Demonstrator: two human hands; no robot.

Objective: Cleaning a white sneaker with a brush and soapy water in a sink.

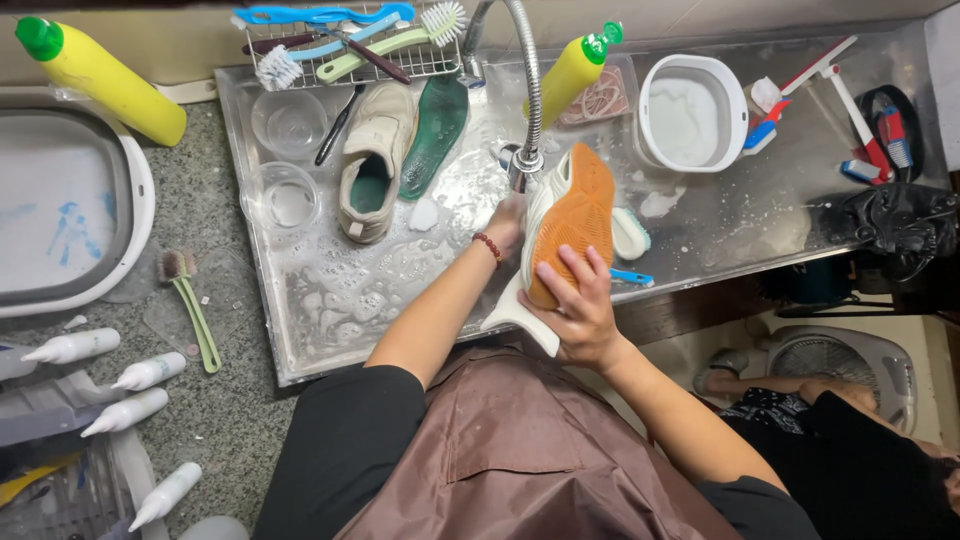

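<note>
A person's right hand [578, 312] has its grip clamped on a white sneaker [560, 235], orange sole turned up over the soapy steel sink tray [330, 320], seemingly to keep the drip inside it. The left hand [508, 218] is partly hidden behind the shoe at the tap [525, 90]; its grip cannot be told. Beyond lie a beige shoe [372, 160], a green insole [435, 125] and a rack of brushes [345, 40].

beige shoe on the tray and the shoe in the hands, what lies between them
In the head view, a green insole and a small white foam lump lie on the wet tray between the beige shoe and the orange-soled shoe.
</note>
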